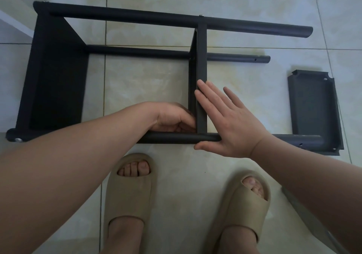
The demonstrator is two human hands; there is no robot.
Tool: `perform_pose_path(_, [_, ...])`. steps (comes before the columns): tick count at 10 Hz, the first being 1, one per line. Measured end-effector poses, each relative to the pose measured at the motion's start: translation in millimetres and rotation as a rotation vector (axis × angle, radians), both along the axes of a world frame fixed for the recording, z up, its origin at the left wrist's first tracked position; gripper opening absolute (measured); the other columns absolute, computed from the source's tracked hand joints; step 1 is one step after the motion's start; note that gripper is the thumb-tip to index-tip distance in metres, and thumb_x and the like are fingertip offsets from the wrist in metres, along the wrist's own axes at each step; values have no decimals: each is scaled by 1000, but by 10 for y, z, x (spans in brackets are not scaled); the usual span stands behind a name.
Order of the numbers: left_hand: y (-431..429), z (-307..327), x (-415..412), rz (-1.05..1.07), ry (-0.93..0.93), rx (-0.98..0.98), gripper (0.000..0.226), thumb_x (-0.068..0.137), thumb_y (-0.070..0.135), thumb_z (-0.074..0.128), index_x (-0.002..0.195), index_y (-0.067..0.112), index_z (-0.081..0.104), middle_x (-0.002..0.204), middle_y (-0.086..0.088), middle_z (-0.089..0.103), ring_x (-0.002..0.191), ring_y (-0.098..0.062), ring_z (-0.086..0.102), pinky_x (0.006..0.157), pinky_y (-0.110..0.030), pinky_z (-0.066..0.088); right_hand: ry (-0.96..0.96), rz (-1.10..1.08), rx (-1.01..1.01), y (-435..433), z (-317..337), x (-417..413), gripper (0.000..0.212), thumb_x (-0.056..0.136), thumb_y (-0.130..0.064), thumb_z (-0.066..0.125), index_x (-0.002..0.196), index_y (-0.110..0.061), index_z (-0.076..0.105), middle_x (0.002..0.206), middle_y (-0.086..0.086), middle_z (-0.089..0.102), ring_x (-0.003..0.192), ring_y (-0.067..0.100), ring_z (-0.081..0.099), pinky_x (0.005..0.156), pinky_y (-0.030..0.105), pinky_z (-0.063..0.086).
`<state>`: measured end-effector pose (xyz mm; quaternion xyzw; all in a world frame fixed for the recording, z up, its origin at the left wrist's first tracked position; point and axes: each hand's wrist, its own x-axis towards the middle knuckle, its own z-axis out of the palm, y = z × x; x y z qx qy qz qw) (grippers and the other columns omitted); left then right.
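From my remote seat I see the black rack frame (137, 18) lying on its side on the tiled floor (147, 81); my right hand (227, 124) presses flat, fingers straight, against the middle shelf panel (201, 58) at the near tube (172, 137); my left hand (174, 119) curls against the panel's other face, and I cannot tell whether it grips; a loose tray (313, 107) lies to the right.

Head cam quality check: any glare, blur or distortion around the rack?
Head view: wide-angle lens bows the rack tubes and floor tile joints; light dim and flat, shadows faint; end panel crushed to black, no detail; no glare; left hand and right hand sharp, no motion blur.
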<state>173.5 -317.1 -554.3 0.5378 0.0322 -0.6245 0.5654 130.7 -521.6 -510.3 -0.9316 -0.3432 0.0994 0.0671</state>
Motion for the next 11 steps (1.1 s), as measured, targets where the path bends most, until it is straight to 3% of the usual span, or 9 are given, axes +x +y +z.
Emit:
perform_pose_path(2, [-10, 37, 23, -15, 21, 32, 39, 92, 0, 56, 67, 18, 80, 75, -5, 74, 70, -15, 73, 62, -23, 56, -2, -2, 0, -1, 2, -4, 111, 86, -83, 39, 161, -4, 15, 170, 11, 4, 157, 26, 3, 124, 55, 17])
perform_pose_path(4, [-24, 83, 70, -43, 44, 86, 37, 91, 0, 57, 68, 17, 80, 79, -7, 75, 75, -18, 73, 72, -29, 56, -4, -1, 2, 7, 5, -9, 111, 86, -82, 40, 161, -4, 16, 170, 11, 5, 157, 27, 4, 124, 55, 17])
perform_pose_path(7, [-25, 112, 78, -39, 48, 91, 42, 91, -4, 54, 65, 16, 79, 77, -8, 74, 72, -18, 73, 64, -26, 57, -12, 1, -1, 4, 4, -7, 111, 86, -82, 40, 160, -3, 17, 170, 12, 5, 157, 27, 4, 124, 55, 17])
perform_pose_path(9, [4, 97, -27, -25, 41, 49, 37, 95, 6, 53, 71, 14, 80, 79, -6, 75, 72, -16, 72, 65, -24, 56, -16, 0, 5, -4, -2, -4, 110, 86, -82, 39, 160, -3, 17, 170, 12, 6, 157, 27, 4, 124, 55, 16])
perform_pose_path(11, [-26, 111, -47, 18, -65, 73, 38, 93, 3, 55, 65, 14, 79, 75, -6, 74, 69, -16, 72, 62, -25, 55, -27, 6, -5, -10, -17, -3, 110, 86, -82, 39, 160, -4, 17, 170, 12, 6, 157, 27, 5, 123, 56, 17])
